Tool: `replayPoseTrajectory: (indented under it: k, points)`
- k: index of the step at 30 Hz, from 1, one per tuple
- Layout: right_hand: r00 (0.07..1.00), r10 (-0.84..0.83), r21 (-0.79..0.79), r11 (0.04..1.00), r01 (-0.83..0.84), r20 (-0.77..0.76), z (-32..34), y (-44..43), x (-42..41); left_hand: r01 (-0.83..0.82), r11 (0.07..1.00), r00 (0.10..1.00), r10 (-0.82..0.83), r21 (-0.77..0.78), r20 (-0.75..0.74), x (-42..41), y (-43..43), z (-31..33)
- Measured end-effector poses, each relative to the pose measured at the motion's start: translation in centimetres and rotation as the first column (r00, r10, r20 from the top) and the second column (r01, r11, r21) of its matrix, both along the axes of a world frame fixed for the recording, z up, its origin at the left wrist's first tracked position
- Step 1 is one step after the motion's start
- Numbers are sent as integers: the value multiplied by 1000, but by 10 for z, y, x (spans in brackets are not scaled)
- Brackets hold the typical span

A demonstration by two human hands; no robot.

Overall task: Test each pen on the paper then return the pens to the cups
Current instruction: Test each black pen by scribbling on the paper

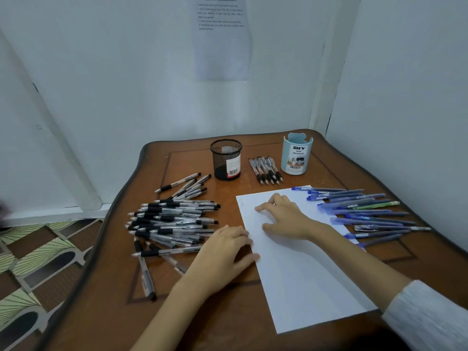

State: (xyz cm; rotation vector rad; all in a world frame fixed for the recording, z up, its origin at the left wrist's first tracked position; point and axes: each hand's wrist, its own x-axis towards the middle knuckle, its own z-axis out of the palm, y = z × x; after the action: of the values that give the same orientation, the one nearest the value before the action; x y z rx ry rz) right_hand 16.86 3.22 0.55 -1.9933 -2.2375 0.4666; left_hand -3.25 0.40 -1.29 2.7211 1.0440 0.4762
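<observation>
Your flat, empty left hand point(226, 249) sits just right of the heaped clear black-gripped pens point(172, 220), which lie crosswise; your right hand point(283, 216) rests flat and empty on the white paper point(306, 279).

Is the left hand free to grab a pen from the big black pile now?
Probably yes. The left hand lies open at the left edge of the paper, holding nothing, and the black pen pile sits right beside it with nothing between.

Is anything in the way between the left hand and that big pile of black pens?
No, nothing visible is. The left hand rests at the left edge of the paper, and the pile of black pens lies right beside it, the nearest pens almost reaching the hand.
</observation>
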Motion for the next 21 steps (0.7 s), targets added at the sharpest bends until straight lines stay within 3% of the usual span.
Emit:
replayPoseTrajectory:
  k: [5,8,11,14,21]
  points:
    - [997,-59,74,995,63,-59,-1,9,-8,3,991,994,11,-135,108,-16,-17,-10]
    - [936,-62,134,984,115,-346,-3,22,-21,25,998,997,-20,-60,72,-16,-18,-13]
    - [881,-31,183,974,133,-472,-7,38,-36,33,999,995,-31,-22,91,-16,-20,-17]
    - [882,11,206,974,97,-472,-9,52,-50,36,999,994,-34,-18,104,-15,-18,-18]
    - [948,53,153,988,-5,-313,-18,80,-68,28,999,993,-25,-23,116,-12,-17,-17]
